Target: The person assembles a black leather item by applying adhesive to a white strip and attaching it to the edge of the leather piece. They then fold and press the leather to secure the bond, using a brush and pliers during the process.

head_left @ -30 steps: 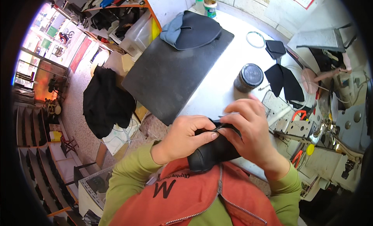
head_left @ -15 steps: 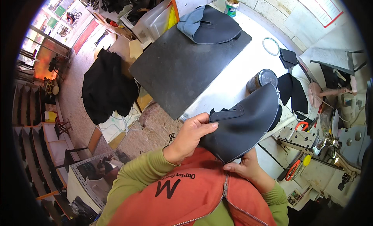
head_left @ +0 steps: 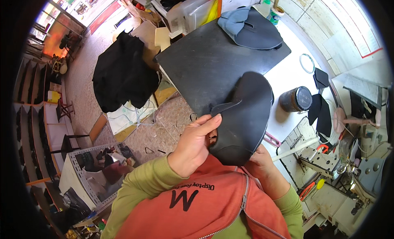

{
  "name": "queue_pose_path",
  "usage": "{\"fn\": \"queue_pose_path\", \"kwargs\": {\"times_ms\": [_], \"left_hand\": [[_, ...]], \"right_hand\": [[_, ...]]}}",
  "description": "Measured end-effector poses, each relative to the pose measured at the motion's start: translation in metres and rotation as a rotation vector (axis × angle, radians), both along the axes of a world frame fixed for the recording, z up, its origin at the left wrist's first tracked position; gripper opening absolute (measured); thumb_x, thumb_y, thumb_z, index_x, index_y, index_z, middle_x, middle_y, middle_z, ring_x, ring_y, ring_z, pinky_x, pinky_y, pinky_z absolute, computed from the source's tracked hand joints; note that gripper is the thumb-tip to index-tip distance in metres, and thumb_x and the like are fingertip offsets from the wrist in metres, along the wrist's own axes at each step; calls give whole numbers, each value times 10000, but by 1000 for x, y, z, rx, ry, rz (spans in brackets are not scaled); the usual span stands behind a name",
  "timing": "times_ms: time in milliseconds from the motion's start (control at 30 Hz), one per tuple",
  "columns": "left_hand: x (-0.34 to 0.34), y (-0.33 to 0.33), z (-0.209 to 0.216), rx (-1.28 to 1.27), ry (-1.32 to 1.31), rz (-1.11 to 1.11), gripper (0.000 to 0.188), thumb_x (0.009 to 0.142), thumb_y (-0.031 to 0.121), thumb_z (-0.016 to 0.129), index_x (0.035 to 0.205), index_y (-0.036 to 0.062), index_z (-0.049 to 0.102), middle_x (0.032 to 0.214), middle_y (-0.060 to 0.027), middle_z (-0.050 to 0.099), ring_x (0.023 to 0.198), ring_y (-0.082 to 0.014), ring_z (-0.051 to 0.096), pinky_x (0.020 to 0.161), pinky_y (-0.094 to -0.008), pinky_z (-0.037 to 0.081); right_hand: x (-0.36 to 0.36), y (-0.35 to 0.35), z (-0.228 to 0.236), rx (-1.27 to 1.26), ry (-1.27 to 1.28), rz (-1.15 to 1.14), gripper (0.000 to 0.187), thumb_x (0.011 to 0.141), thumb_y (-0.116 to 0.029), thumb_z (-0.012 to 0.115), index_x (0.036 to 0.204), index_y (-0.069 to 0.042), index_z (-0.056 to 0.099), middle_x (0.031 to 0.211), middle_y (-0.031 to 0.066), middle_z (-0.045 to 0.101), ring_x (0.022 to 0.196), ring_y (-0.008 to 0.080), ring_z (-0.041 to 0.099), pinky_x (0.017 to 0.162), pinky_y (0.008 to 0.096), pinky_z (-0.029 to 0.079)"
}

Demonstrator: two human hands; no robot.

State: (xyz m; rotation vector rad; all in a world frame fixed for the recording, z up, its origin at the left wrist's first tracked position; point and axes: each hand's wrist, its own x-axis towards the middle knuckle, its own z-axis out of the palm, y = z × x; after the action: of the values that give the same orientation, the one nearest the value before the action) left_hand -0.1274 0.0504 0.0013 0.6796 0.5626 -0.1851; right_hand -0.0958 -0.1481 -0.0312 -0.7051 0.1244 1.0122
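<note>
A dark leather shoe upper [head_left: 246, 120] is held up in front of my chest, its curved edge turned to the right. My left hand [head_left: 191, 146] pinches its left edge, thumb on the near face, beside a strap-like flap. At the lower right edge, my right hand [head_left: 260, 160] grips the same upper; most of its fingers are hidden behind the leather. Another dark upper with a grey-blue lining [head_left: 260, 31] lies at the far end of a black board [head_left: 193, 60].
A dark jar [head_left: 296, 99] stands on the white table to the right. Near it lie a pink-handled tool [head_left: 271, 139] and black pieces [head_left: 320, 113]. A sewing machine [head_left: 322, 161] is at the right. Black material [head_left: 123, 74] lies left of the board.
The upper has turned in my hands, so its curved edge stands more upright and the strap flap is seen edge-on. My right hand has shifted up its right edge. The view has swung left.
</note>
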Motion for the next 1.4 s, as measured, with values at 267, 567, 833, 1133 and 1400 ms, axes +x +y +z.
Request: {"fn": "queue_pose_path", "kwargs": {"times_ms": [267,567,833,1133,1400], "left_hand": [[21,-15,-21,48,85,90,174,867,243,679,818,82,637,702,51,556,586,-34,441,563,-180,347],[25,-18,-27,282,-18,-60,245,865,167,668,1070,45,611,762,11,575,671,-60,529,603,-203,428],[18,-27,-15,826,-332,-222,879,756,40,736,1435,60,179,931,-50,533,857,-107,519,753,-249,456],[-1,-42,-39,644,-225,-194,235,791,111,731,839,6,526,777,-15,490,688,-72,487,636,-235,430],[3,-38,-32,906,-363,-238,270,796,72,704,1044,8,622,770,-29,469,638,-92,441,584,-241,397]], "right_hand": [[-9,-7,-19,-198,-157,-130,139,880,-7,581,994,37,648,982,86,667,896,164,638,806,281,515],[-22,-9,-39,-262,-280,-338,121,914,-44,553,967,27,636,895,57,658,825,126,621,725,265,513],[-19,12,-30,-503,-447,-554,182,881,-62,598,1047,13,600,967,67,644,868,142,619,758,281,510],[-28,5,-42,-443,-544,-458,311,835,-52,648,1127,7,561,1058,87,624,930,165,610,809,300,499],[-26,3,-39,-484,-585,-467,285,835,-32,627,1108,22,570,1047,88,631,928,161,606,810,297,492]]}}
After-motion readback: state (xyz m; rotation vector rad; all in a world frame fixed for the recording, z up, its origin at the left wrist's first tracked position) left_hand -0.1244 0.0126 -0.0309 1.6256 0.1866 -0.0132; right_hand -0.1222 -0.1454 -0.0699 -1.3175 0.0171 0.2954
